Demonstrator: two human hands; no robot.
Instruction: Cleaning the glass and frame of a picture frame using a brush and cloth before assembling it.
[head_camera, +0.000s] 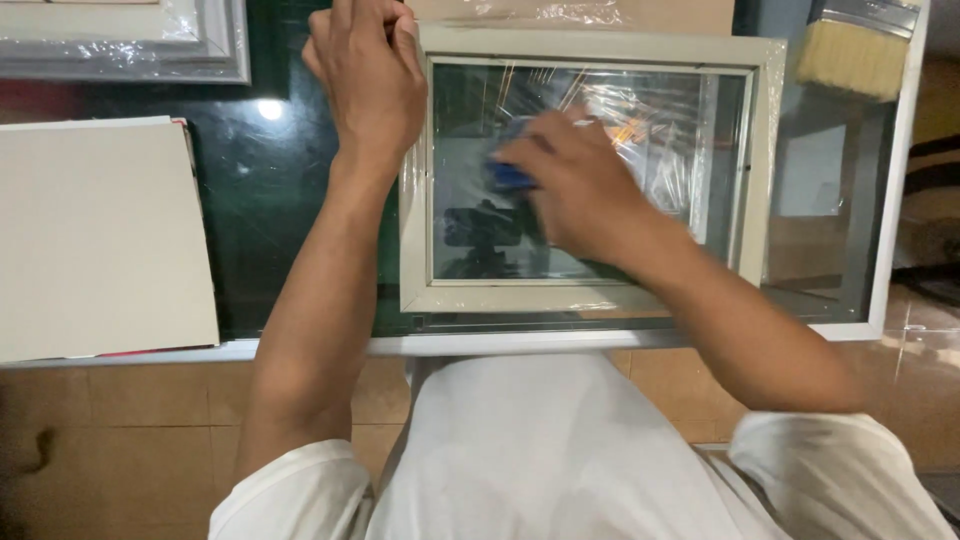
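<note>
Head view: both hands on a cream picture frame (590, 175) lying on the glass-topped desk (300, 200).
Right hand (575, 185) presses a blue object (508, 175) onto the frame's glass, fingers curled around it, blurred. Left hand (368, 70) clenched on frame's far-left corner. White board (100, 235) left; paintbrush (855, 50) far right.

A beige board (100, 235) and a paintbrush (855, 50) lie on the glass table (270, 200).

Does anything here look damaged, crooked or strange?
Nothing stands out. The picture frame lies flat on the glass table; the left hand steadies its top corner, and the right hand presses a blue object on the glass.
</note>
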